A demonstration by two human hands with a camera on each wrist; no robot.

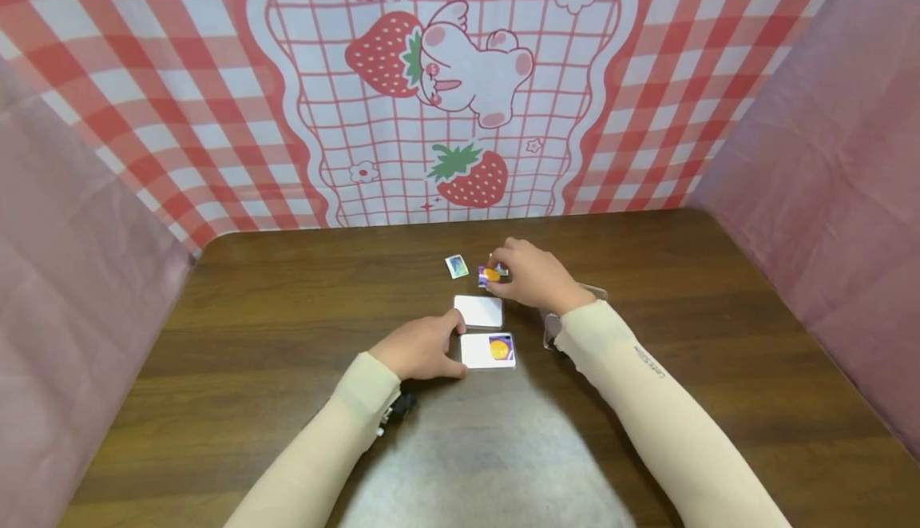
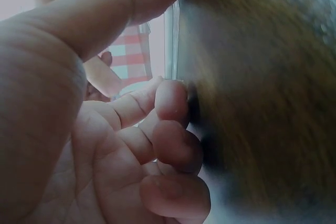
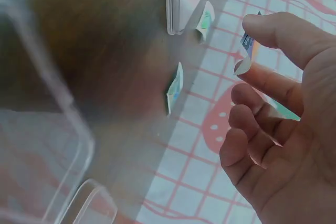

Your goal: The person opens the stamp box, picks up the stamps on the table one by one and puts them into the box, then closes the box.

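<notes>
My right hand [image 1: 535, 274] pinches a small purple sticker [image 1: 484, 276] with an orange round picture between thumb and index finger. The sticker [image 3: 248, 51] bends a little in the right wrist view, its other fingers loosely curled. My left hand [image 1: 420, 346] holds a flat white case [image 1: 476, 351] by its long edges, thumb at the near side and index finger at the far side. On that case's right end lies a similar purple and orange sticker [image 1: 501, 348]. A second flat white case [image 1: 480, 312] lies just beyond, close to the left index finger.
A small blue-green sticker [image 1: 456, 266] lies farther back on the wooden table [image 1: 287, 312]. Another sticker [image 3: 175, 88] is partly hidden by the right hand in the head view. Clear plastic boxes [image 3: 79, 150] sit beneath the right wrist. A strawberry-print cloth [image 1: 446, 113] hangs behind.
</notes>
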